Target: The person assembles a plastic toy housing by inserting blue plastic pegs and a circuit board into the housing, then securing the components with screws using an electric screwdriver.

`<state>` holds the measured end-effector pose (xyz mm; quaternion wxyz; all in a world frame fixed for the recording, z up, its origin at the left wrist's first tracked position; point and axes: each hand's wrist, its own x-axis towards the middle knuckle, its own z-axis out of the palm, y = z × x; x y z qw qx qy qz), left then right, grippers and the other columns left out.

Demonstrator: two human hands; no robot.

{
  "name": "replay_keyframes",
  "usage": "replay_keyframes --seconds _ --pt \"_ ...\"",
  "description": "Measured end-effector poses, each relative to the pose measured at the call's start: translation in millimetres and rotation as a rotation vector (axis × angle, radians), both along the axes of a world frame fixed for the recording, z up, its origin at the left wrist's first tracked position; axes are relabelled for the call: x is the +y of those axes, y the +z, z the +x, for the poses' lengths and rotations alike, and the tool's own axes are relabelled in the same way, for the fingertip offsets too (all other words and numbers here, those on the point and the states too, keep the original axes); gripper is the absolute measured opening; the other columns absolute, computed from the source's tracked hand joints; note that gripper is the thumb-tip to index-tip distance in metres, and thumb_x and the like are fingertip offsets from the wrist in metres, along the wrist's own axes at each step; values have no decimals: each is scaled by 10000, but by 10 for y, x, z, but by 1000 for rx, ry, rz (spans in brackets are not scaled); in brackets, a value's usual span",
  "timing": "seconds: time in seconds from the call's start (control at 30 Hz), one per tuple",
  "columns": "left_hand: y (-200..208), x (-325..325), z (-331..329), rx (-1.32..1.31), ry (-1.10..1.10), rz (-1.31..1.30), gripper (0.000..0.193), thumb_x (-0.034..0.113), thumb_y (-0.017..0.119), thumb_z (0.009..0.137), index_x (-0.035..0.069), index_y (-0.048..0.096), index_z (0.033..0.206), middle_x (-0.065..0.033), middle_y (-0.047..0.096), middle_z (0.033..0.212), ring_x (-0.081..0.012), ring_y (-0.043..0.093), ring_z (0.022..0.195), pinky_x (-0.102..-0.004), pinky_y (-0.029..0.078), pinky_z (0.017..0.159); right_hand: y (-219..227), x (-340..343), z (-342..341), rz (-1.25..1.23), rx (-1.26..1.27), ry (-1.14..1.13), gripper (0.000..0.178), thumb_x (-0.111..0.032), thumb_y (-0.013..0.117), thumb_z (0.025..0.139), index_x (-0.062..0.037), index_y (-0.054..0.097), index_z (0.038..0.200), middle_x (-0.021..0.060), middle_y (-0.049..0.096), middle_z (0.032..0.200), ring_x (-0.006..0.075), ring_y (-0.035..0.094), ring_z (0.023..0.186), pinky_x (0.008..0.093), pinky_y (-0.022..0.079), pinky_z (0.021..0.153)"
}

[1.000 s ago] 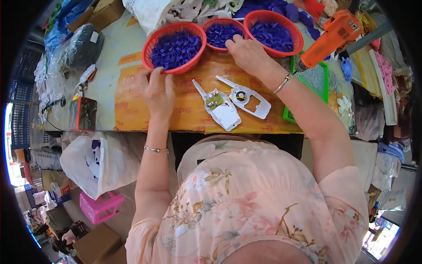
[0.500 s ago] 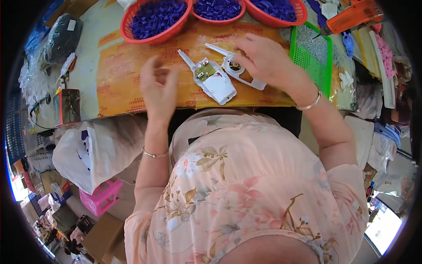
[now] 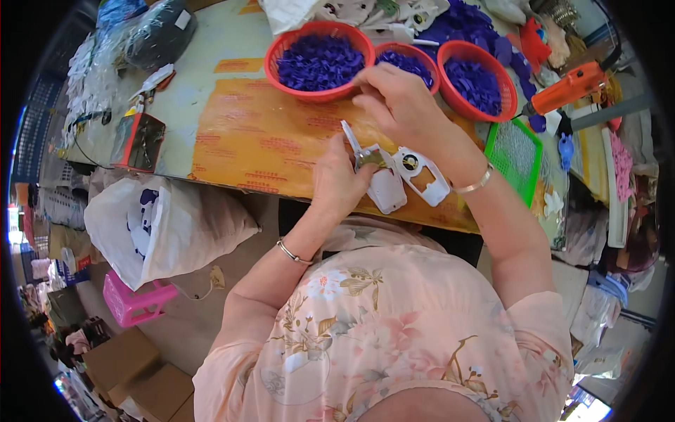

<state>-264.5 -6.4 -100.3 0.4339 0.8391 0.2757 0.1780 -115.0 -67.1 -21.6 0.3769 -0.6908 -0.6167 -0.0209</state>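
My left hand (image 3: 336, 179) holds the left side of a white plastic housing half (image 3: 387, 193), its thumb over the green circuit board inside. The housing rests on the table and has a narrow arm pointing away from me. Touching or close beside it on the right lies a second white housing half (image 3: 432, 191) with a round dark part and an open frame. My right hand (image 3: 404, 105) is raised beyond both halves, fingers loosely curled and apart, by the near rim of the left red basket (image 3: 271, 72). Nothing shows in its fingers. Small purple plastic pieces (image 3: 320, 63) fill that basket.
Two more red baskets, the middle one (image 3: 433, 70) and the right one (image 3: 511, 95), hold purple pieces. A green tray (image 3: 536, 165) with small grey bits stands at right, below an orange power screwdriver (image 3: 569, 88). A red-edged box (image 3: 138, 143) sits at the table's left front.
My left hand has moved right and taken hold of the housing half with the board. My right hand has left the other half and moved to the baskets. The view has shifted.
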Motion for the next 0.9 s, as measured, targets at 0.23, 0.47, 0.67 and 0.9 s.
replay_keyframes --seconds 0.23,0.47,0.67,0.9 --pt "11 84 -27 41 -156 -273 411 88 719 712 -39 564 1072 -57 608 767 -125 556 619 -253 457 576 -296 976 303 -129 -179 20 204 -106 607 804 -24 617 990 153 600 921 326 585 895 396 475 764" --pt "-110 -159 43 -331 -162 -645 289 29 584 833 -29 507 1104 -75 567 1020 -112 565 880 -255 478 731 -382 1290 340 -396 -93 60 85 -47 627 710 -38 655 790 185 621 869 361 596 856 434 474 733" --pt "-50 38 88 -288 -214 -1187 311 -1 506 837 -33 497 1145 -107 619 1028 -170 631 873 -317 532 772 -395 1401 344 -318 -65 46 108 -80 566 733 -40 627 812 177 649 837 363 617 841 437 482 727" --pt "38 115 65 -240 -333 -1344 521 -36 439 744 -52 439 1264 -167 586 1133 -255 625 988 -371 524 878 -174 775 524 32 66 -66 151 -101 591 827 -27 618 955 130 675 913 309 640 815 392 499 722"
